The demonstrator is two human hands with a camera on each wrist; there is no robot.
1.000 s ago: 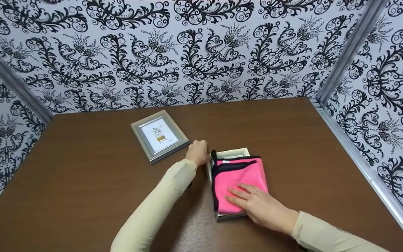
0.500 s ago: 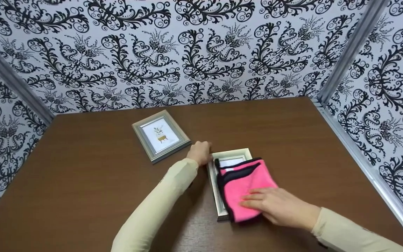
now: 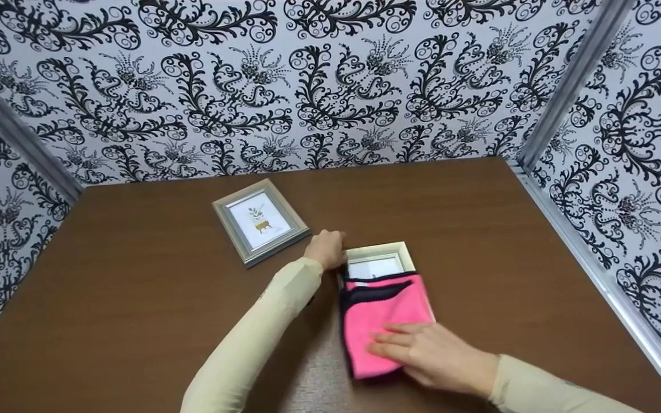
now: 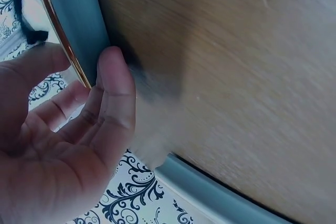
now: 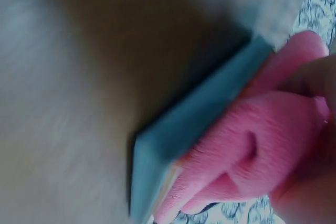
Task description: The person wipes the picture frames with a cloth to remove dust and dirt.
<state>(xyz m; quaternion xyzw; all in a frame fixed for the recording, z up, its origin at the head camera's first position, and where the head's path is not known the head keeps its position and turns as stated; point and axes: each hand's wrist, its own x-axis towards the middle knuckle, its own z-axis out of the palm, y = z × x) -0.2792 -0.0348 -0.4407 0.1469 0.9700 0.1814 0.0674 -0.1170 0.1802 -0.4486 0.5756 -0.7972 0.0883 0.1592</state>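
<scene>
A cream picture frame (image 3: 409,259) lies on the brown table with a folded pink cloth (image 3: 385,307), edged in black, over most of it. Only the frame's far end and part of its right edge show from above. My left hand (image 3: 326,250) holds the frame by its far left side; in the left wrist view its curled fingers are against the frame's blue-looking side (image 4: 79,19). My right hand (image 3: 431,355) presses the cloth down near the frame's close end, fingers mostly straight. Its thumb is hidden. In the right wrist view the cloth bunches over the frame's edge.
A second picture frame (image 3: 261,222), with a drawing of a plant in a yellow pot, lies face up just beyond my left hand. Patterned walls (image 3: 330,86) stand behind and beside the table (image 3: 135,298).
My right hand slid the cloth right, partly off the frame, then back left and toward me, baring the frame's far end. The left hand stayed at the frame's side.
</scene>
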